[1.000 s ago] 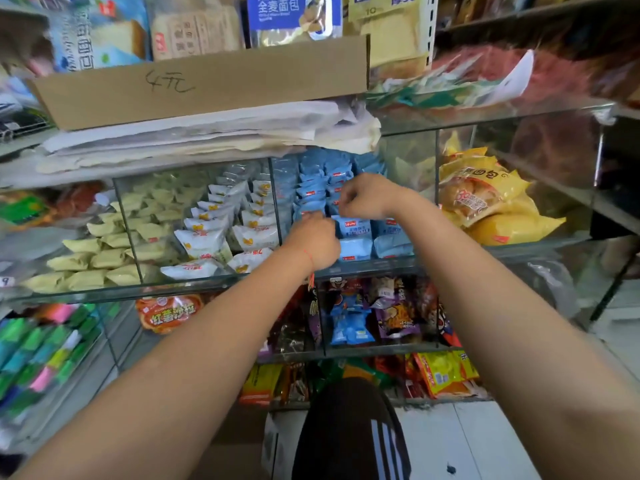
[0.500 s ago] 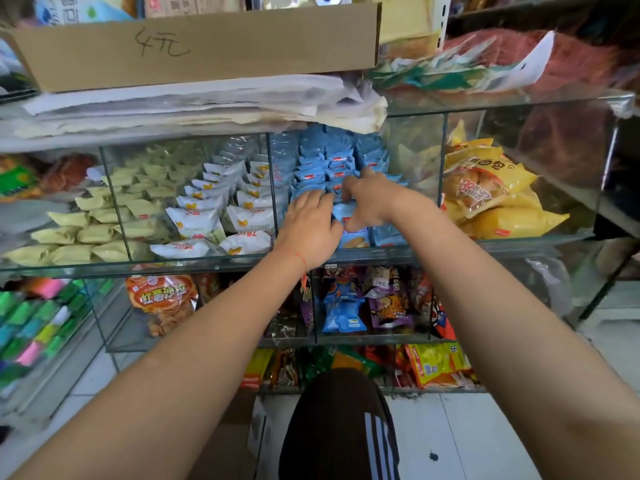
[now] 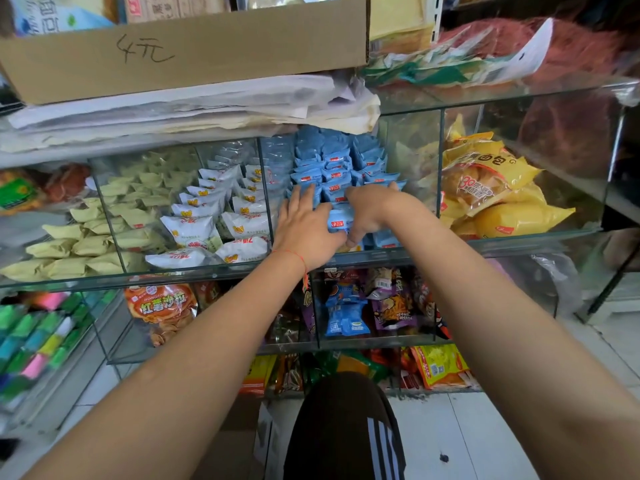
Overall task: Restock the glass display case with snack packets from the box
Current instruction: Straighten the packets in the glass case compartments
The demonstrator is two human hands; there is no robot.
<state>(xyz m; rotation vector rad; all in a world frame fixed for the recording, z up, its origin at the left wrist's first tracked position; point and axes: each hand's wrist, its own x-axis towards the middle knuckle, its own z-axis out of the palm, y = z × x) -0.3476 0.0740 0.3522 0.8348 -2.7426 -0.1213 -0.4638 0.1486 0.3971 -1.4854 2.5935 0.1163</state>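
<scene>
- While both bare arms are reaching forward into the middle compartment of the glass display case (image 3: pixel 408 252), the person is tidying the small pale-blue plastic snack packets (image 3: pixel 337 168) stacked there.
- Left hand (image 3: pixel 306 228): it is lying palm down with fingers spread, released and gripping nothing, pressing flat on the front packets, probably to keep the rows from sliding forward.
- Right hand (image 3: pixel 369 211): it is curling over the front rows, thumb down beside a blue packet (image 3: pixel 339 221) lying between the two hands. It is touching the packets, but I cannot tell whether it is actually pinching one or only pushing.
- The blue packets are standing in tight upright rows, labels facing out, likely so shoppers can read them and so more fit in.
- Glass dividers are keeping each product apart: white packets with yellow and red print (image 3: pixel 207 216) in the compartment to the left, pale-yellow wrapped packets (image 3: pixel 90 237) further left, and large yellow bread bags (image 3: pixel 495 199) to the right.
- A brown cardboard box with handwritten marks (image 3: pixel 194 46) is resting on a pile of white paper sheets (image 3: pixel 180 105) on top of the case.
- Part of another cardboard box (image 3: pixel 239 441) is showing on the floor beside the person's dark striped trouser leg (image 3: pixel 346 431), close enough to reach down into; its contents are hidden.
- Judging by the full compartment, this step seems nearly finished.
</scene>
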